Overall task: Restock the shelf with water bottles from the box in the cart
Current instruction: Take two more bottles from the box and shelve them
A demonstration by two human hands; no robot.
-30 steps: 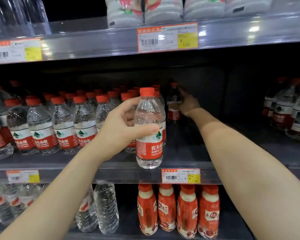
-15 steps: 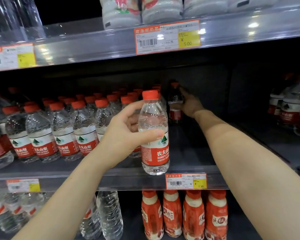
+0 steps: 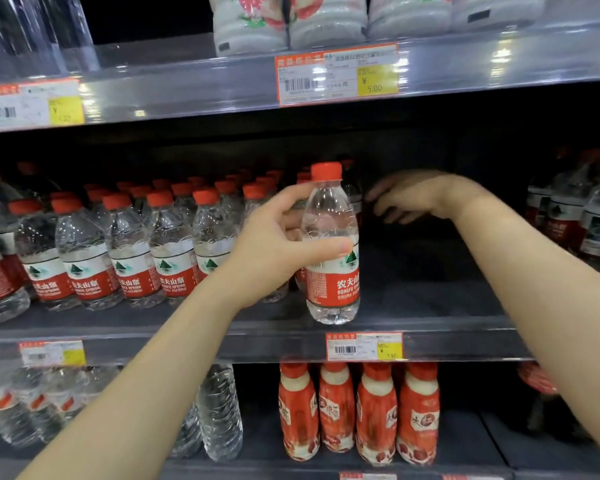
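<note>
My left hand (image 3: 274, 247) gripped a water bottle (image 3: 333, 271) upright, the thumb across its front just above the red label and the fingers curled round its far side. The bottle, with its red cap on, stood at the near edge of the middle shelf (image 3: 222, 344), right of the rows of stocked bottles (image 3: 136, 251) and just above the price tag (image 3: 364, 346). I could not tell whether its base touched the shelf or hung just over it.

My right hand (image 3: 416, 197) was farther in and to the right of the bottle, blurred, its fingers loosely spread and pointing left, grasping nothing. It hung over the bare, dark stretch of the shelf.

At the far right of the same shelf stood darker-labelled bottles (image 3: 568, 216). On the shelf below, red drink bottles (image 3: 357, 410) lined up under the price tag, with clear bottles (image 3: 219, 410) to their left. White packs (image 3: 291, 22) sat on the top shelf above an orange price label (image 3: 336, 74).
</note>
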